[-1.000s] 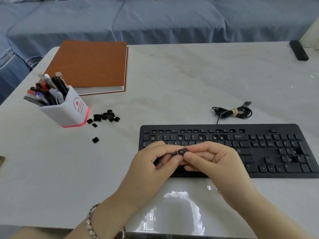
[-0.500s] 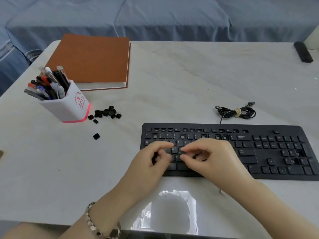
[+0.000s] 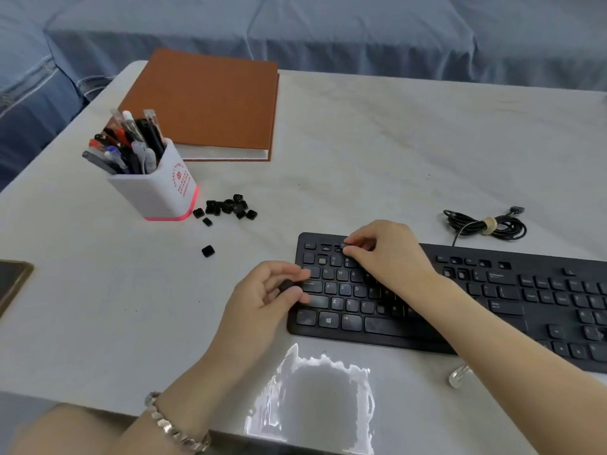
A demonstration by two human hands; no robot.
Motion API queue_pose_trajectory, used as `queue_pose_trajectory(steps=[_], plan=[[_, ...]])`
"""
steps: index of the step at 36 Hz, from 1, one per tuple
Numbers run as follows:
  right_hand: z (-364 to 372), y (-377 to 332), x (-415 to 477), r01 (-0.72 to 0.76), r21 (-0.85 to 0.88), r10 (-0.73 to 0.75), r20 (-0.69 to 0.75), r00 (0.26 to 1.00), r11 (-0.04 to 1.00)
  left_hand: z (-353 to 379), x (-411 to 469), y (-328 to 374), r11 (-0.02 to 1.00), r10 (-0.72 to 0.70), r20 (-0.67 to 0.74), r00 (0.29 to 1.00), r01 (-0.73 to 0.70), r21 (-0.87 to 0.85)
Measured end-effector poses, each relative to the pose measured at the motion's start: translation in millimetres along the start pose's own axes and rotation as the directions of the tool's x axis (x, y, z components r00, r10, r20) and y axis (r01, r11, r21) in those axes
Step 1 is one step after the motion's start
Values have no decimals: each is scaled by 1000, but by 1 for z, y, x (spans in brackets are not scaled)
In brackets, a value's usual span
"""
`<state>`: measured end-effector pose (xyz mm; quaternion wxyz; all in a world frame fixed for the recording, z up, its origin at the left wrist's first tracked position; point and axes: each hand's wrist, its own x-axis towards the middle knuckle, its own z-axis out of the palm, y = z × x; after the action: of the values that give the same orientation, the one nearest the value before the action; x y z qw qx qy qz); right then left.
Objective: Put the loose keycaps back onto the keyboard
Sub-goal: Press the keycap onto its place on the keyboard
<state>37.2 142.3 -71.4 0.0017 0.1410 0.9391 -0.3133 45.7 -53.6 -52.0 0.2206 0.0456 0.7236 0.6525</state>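
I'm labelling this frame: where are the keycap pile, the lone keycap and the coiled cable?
keycap pile (image 3: 230, 207), head view, middle of the heap.
lone keycap (image 3: 208, 251), head view, its top face.
coiled cable (image 3: 489, 223), head view, the pale tie round it.

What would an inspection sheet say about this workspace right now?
Surface: white marble-look table, glare at near edge.
Job's things: black full-size keyboard, some keys missing; pile of loose black keycaps; single stray keycap apart.
Clutter: orange hardcover notebook; white pen holder with pink base; dark flat object at left edge; small clear object.
Grippers: left hand pinches a small black keycap; right hand fingertips on keyboard's top row, grip unclear.
Cables: coiled black cable, tied, behind keyboard.
Surroundings: blue fabric sofa.
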Motion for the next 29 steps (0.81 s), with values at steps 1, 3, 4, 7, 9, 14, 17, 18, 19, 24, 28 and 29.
queue_pose_trajectory(steps=[1, 3, 4, 7, 9, 14, 17, 18, 19, 24, 28, 29], plan=[[1, 0, 1, -6, -7, 7, 9, 1000, 1000, -1, 0, 0, 1000, 19, 0, 1000, -19, 12], [3, -1, 2, -14, -24, 15, 22, 1000, 1000, -1, 0, 0, 999, 31, -1, 1000, -31, 32], [4, -1, 2, -18, -34, 19, 27, 999, 999, -1, 1, -1, 999, 25, -9, 1000, -24, 41], [7, -2, 3, -41, -51, 42, 20, 999, 998, -2, 4, -6, 999, -39, -50, 998, 40, 11], [7, -2, 3, -63, -43, 63, 3, 998, 997, -3, 6, -9, 990, -125, -68, 990, 121, -66], [5, -8, 5, -71, -89, 74, 34, 997, 993, -7, 6, -12, 974, -212, -56, 976, 206, -91], [3, -13, 5, -59, -172, 68, 45, 997, 983, -9, 5, -10, 984, -178, -70, 982, 175, -42], [3, -14, 5, -55, -193, 65, 47, 997, 980, -8, 5, -8, 987, -158, -76, 985, 155, -39], [3, -15, 4, -49, -211, 60, 49, 997, 976, -7, 4, -6, 991, -134, -81, 988, 131, -34], [5, -13, 4, -54, -151, 60, 34, 998, 987, -6, -1, 2, 999, 32, -90, 995, -34, -18], [7, -7, 1, -49, -17, 49, -2, 999, 999, -7, -2, 2, 992, 124, -50, 991, -124, 15], [7, -7, 1, -49, -27, 49, 1, 999, 998, -8, -2, 2, 990, 142, -46, 989, -141, 24]])
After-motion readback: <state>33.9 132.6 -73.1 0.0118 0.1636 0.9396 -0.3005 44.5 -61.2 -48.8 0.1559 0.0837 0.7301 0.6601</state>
